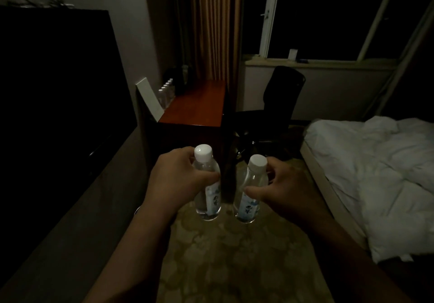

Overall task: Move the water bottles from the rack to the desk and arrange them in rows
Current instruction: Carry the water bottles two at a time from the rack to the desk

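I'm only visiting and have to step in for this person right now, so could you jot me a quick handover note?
Hands: left hand grips one water bottle; right hand grips a second bottle. Both are carried upright over the carpet.
Done: a row of bottles already stands at the desk's far left edge.
Left: walk to the desk, set these two down in rows. The rack is out of view, so remaining bottles are unknown.

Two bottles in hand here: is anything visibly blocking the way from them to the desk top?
Nothing visible does. The left hand holds one bottle, the right hand another; bare carpet leads to the desk, whose near surface is bare. The chair sits beside it.
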`<state>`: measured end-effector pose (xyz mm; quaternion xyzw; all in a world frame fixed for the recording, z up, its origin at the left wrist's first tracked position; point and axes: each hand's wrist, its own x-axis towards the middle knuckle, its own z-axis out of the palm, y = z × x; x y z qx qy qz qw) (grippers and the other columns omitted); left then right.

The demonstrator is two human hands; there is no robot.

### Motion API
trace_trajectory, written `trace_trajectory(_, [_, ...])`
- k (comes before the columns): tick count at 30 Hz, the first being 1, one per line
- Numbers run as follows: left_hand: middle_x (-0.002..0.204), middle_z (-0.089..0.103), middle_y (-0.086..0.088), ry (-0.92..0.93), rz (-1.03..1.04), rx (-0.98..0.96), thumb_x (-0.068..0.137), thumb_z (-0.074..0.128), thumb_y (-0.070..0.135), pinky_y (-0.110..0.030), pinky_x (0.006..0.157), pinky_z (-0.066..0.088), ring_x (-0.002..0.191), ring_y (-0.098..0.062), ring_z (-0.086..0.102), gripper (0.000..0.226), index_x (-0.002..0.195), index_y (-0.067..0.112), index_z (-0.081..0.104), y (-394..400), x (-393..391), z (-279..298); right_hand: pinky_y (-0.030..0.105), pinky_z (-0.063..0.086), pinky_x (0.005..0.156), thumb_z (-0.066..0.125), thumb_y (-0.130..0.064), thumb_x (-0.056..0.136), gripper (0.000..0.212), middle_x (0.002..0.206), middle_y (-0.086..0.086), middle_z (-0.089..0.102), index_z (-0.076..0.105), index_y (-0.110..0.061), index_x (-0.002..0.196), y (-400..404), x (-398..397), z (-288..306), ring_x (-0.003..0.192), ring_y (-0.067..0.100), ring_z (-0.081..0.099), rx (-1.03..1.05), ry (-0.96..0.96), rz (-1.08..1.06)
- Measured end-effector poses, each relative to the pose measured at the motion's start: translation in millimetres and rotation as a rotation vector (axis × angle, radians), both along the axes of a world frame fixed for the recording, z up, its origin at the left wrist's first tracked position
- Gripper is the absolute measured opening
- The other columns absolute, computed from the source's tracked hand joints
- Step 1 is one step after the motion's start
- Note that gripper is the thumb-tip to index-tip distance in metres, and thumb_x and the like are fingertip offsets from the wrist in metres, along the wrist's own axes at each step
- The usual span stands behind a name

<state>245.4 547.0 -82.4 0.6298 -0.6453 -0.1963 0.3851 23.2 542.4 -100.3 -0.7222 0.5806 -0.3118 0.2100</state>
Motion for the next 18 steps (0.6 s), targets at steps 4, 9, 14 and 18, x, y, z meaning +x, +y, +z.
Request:
trace_trajectory(4, [0.085,0.065,0.012,-0.041,0.013,-0.013,0.064,0.082,0.043,-0.04,0.071,0.058,0.078,-0.004,0.063,0.032,0.09,0.032,0.067,-77,-3,0,0.016,0.047,0.064,0.084,-0.029,0.069,0.045,0.093,-0.015,0.063,0.059,-0.027,0.107,-78,-3,1,0.083,0.001,0.06,0.01,-0.041,-0.019])
trace_trajectory(9, [0.087,0.066,0.011,-0.085,0.008,0.023,0.065,0.082,0.043,-0.041,0.07,0.058,0.078,-0.007,0.064,0.033,0.091,0.03,0.066,-179,-17,-14,0.019,0.052,0.067,0.084,-0.029,0.069,0.045,0.094,-0.013,0.065,0.06,-0.029,0.106,-185,-23,-11,0.084,0.002,0.062,0.04,-0.074,-0.014])
trace_trajectory(14, [0.089,0.065,0.012,-0.089,0.051,0.051,0.066,0.083,0.04,-0.038,0.073,0.058,0.08,-0.006,0.064,0.034,0.093,0.031,0.065,-294,-52,-19,0.024,0.054,0.073,0.084,-0.032,0.069,0.047,0.098,-0.012,0.065,0.059,-0.029,0.109,-308,-50,-13,0.089,0.002,0.062,0.064,-0.05,0.072])
trace_trajectory(18, [0.082,0.065,0.012,-0.099,0.106,0.071,0.068,0.083,0.039,-0.037,0.07,0.059,0.074,-0.003,0.064,0.027,0.084,0.032,0.063,-388,-84,-10,0.028,0.056,0.078,0.084,-0.03,0.068,0.047,0.099,-0.012,0.064,0.058,-0.031,0.107,-405,-72,0,0.09,0.003,0.062,0.115,-0.054,0.141])
